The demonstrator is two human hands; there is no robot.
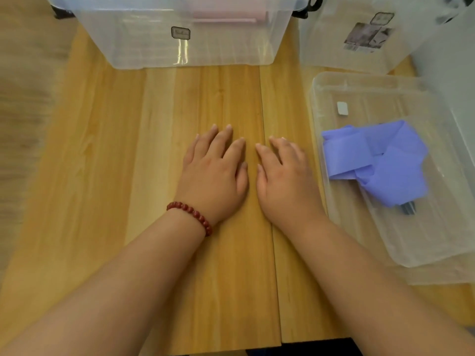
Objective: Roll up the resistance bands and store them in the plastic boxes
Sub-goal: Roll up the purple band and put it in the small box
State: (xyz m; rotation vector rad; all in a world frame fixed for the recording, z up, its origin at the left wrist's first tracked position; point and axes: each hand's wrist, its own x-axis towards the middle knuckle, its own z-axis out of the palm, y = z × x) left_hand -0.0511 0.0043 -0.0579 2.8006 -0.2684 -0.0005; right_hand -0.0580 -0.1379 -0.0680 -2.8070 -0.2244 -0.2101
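Observation:
My left hand [216, 173] and my right hand [285, 176] lie flat, palms down, side by side on the wooden table [128, 176], fingers straight and holding nothing. To their right, a crumpled purple resistance band [377, 160] lies loose in a shallow clear plastic tray [359, 222]. A large clear plastic box [180, 50] stands at the back of the table, with a pale pink thing [226, 18] showing faintly through its wall. A second clear box [359, 29] stands at the back right.
A red bead bracelet [191, 214] is on my left wrist. Something dark [408, 209] sticks out from under the purple band. A small white tag [342, 108] lies in the tray. The table's front edge runs along the bottom.

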